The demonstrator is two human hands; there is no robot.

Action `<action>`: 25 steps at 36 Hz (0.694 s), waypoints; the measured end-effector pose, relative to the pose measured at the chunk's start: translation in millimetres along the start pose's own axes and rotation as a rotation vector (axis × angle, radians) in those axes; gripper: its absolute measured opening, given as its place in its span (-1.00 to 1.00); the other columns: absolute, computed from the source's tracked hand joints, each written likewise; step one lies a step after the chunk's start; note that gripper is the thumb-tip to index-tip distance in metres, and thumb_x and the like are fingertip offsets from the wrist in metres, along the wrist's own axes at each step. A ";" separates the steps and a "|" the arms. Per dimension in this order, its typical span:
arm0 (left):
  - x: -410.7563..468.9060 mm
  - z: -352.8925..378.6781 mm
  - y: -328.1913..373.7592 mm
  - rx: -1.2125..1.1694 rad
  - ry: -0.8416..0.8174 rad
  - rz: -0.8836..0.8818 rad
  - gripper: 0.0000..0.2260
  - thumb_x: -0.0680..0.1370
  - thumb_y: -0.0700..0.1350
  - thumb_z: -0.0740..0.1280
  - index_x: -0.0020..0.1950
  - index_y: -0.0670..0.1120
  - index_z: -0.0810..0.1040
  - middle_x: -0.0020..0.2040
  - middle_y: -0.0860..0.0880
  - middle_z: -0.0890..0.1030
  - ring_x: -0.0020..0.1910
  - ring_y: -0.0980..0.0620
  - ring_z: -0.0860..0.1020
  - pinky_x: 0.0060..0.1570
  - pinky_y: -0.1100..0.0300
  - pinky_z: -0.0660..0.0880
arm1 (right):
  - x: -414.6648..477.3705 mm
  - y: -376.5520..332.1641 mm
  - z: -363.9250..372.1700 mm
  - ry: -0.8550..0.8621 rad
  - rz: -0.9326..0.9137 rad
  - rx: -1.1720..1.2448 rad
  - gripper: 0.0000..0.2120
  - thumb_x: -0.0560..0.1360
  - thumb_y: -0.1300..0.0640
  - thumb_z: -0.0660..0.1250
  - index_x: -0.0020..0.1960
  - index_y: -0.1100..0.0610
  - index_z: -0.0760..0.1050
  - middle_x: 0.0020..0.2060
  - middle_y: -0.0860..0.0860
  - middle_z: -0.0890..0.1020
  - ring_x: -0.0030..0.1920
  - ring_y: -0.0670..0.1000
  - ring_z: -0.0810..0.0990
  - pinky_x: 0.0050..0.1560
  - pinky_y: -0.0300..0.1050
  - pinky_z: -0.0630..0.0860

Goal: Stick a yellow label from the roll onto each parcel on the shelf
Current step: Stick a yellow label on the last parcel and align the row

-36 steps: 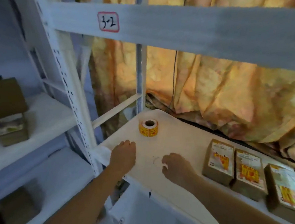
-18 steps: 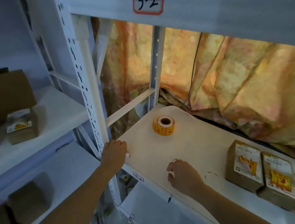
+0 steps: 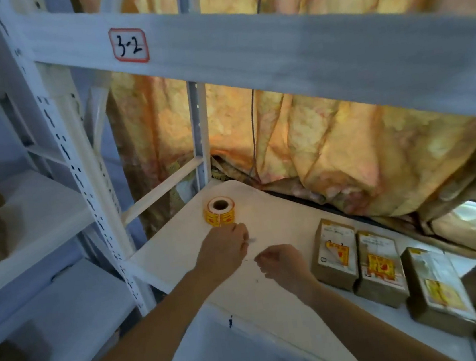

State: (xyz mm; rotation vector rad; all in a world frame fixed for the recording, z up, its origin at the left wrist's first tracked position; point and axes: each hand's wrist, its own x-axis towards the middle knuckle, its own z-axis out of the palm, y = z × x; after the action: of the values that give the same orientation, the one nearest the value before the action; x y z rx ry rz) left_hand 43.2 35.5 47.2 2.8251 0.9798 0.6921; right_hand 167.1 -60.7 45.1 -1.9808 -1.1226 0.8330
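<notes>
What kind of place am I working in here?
Probably a parcel storeroom: white metal racking with a handwritten "3-2" bay tag, a row of labelled brown parcels on the shelf, and a yellow label roll.

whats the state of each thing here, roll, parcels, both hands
label roll: lying flat on the shelf, hole up, not held
left hand: just short of the roll, fingers curled, holding nothing clear
right hand: loosely curled above the shelf, empty
nearest parcel: yellow label on, one corner peeling
second parcel: yellow label stuck flat
</notes>
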 end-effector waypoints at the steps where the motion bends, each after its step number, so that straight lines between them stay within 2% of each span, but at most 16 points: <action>1: 3.3 1.8 12.8 0.001 0.000 0.040 -0.94 0.47 -0.14 0.32 -0.11 -0.11 0.49 -0.18 -0.10 0.58 -0.19 -0.14 0.53 -0.20 0.01 0.44 | -1.9 2.4 -7.6 0.031 0.041 0.132 -0.85 0.47 0.15 0.31 -0.26 0.06 0.58 -0.17 0.20 0.67 -0.20 0.14 0.63 -0.07 0.04 0.59; 3: 7.1 6.3 37.1 -0.002 0.000 0.125 -0.93 0.46 -0.15 0.33 -0.11 -0.10 0.48 -0.20 -0.08 0.57 -0.20 -0.12 0.53 -0.19 0.04 0.42 | -8.5 4.4 -25.3 0.083 0.126 0.417 -0.86 0.51 0.23 0.29 -0.22 0.15 0.53 -0.20 0.25 0.63 -0.25 0.16 0.59 -0.09 0.10 0.57; 5: 9.6 10.6 58.9 -0.006 0.009 0.193 -0.92 0.45 -0.15 0.33 -0.09 -0.10 0.48 -0.18 -0.07 0.58 -0.20 -0.09 0.53 -0.20 0.06 0.42 | -14.8 8.7 -42.7 0.105 0.200 0.625 -0.91 0.50 0.22 0.30 -0.10 0.25 0.47 -0.22 0.24 0.61 -0.24 0.16 0.59 -0.09 0.11 0.58; 6: 10.3 12.5 68.5 -0.005 0.018 0.221 -0.91 0.45 -0.15 0.34 -0.07 -0.10 0.49 -0.17 -0.06 0.59 -0.20 -0.08 0.54 -0.19 0.07 0.44 | -18.5 11.6 -49.9 0.110 0.237 0.691 -0.83 0.48 0.17 0.32 -0.04 0.27 0.44 -0.21 0.22 0.61 -0.25 0.16 0.60 -0.15 0.06 0.59; 7: 10.8 14.0 77.3 -0.006 0.022 0.241 -0.90 0.45 -0.16 0.34 -0.06 -0.09 0.49 -0.17 -0.05 0.60 -0.19 -0.06 0.54 -0.18 0.07 0.45 | -19.8 17.8 -56.3 0.129 0.257 0.716 -0.76 0.47 0.13 0.32 0.02 0.29 0.42 -0.21 0.20 0.63 -0.26 0.15 0.62 -0.21 0.00 0.58; 9: 11.4 17.0 92.1 -0.022 0.030 0.281 -0.89 0.43 -0.16 0.36 -0.07 -0.06 0.49 -0.20 -0.03 0.59 -0.21 -0.04 0.54 -0.20 0.09 0.46 | -25.9 28.0 -68.2 0.199 0.254 0.691 -0.78 0.52 0.13 0.26 0.05 0.28 0.42 -0.19 0.19 0.66 -0.25 0.12 0.66 -0.29 -0.07 0.60; 11: 11.2 20.7 104.9 -0.045 0.024 0.327 -0.85 0.39 -0.18 0.39 -0.10 -0.05 0.47 -0.23 -0.03 0.57 -0.24 -0.05 0.54 -0.23 0.13 0.46 | -34.6 37.1 -78.7 0.222 0.242 0.708 -0.82 0.54 0.13 0.23 0.02 0.25 0.47 -0.15 0.20 0.67 -0.19 0.13 0.68 -0.19 -0.01 0.64; 13: 10.7 24.5 116.0 -0.056 0.008 0.368 -0.85 0.38 -0.18 0.40 -0.11 -0.06 0.48 -0.23 -0.04 0.57 -0.25 -0.05 0.54 -0.22 0.13 0.47 | -45.5 42.9 -89.3 0.230 0.209 0.742 -0.84 0.51 0.14 0.31 -0.03 0.26 0.49 -0.18 0.21 0.68 -0.23 0.14 0.68 -0.12 0.04 0.64; 15: 10.9 28.9 126.5 -0.055 -0.007 0.409 -0.86 0.38 -0.18 0.39 -0.10 -0.07 0.50 -0.21 -0.04 0.57 -0.23 -0.05 0.53 -0.19 0.14 0.47 | -57.3 49.8 -99.4 0.233 0.150 0.712 -0.87 0.45 0.24 0.39 -0.08 0.28 0.49 -0.27 0.20 0.67 -0.33 0.06 0.67 -0.31 -0.10 0.62; 17: 11.2 32.7 136.7 -0.097 -0.027 0.436 -0.87 0.39 -0.15 0.39 -0.10 -0.05 0.51 -0.16 -0.03 0.58 -0.18 -0.05 0.52 -0.16 0.13 0.45 | -68.5 56.0 -108.5 0.243 0.103 0.650 -0.93 0.42 0.37 0.36 -0.12 0.28 0.50 -0.37 0.12 0.66 -0.42 -0.06 0.64 -0.45 -0.28 0.52; 20: 12.7 36.9 152.8 -0.256 -0.067 0.395 -0.88 0.42 -0.04 0.36 -0.09 -0.03 0.55 -0.07 -0.04 0.57 -0.07 -0.03 0.52 -0.07 0.10 0.43 | -81.4 67.2 -122.6 0.294 0.099 0.624 -0.87 0.43 0.46 0.28 -0.20 0.27 0.52 -0.42 0.07 0.65 -0.47 -0.10 0.62 -0.48 -0.30 0.51; 23: 15.4 43.4 171.4 -0.415 -0.077 0.253 -0.84 0.46 0.02 0.33 -0.08 -0.05 0.60 -0.02 -0.07 0.51 -0.04 0.01 0.49 -0.02 0.14 0.41 | -93.4 79.0 -135.4 0.331 0.098 0.650 -0.83 0.42 0.42 0.31 -0.25 0.22 0.57 -0.32 0.18 0.67 -0.34 0.04 0.67 -0.26 -0.09 0.64; 25: 19.5 45.0 187.3 -0.535 -0.122 0.122 -0.79 0.49 0.00 0.30 -0.04 -0.10 0.61 -0.01 -0.08 0.47 -0.03 0.02 0.47 -0.01 0.15 0.42 | -101.3 87.7 -144.2 0.353 0.093 0.661 -0.85 0.41 0.38 0.35 -0.26 0.19 0.58 -0.32 0.17 0.67 -0.28 0.07 0.67 -0.18 -0.06 0.65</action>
State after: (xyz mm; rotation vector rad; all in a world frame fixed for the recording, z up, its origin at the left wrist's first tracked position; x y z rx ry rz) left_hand 183.3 -97.9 53.9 2.4277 0.5077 0.6630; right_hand 278.1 -221.1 71.3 -1.5397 -0.4667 0.7387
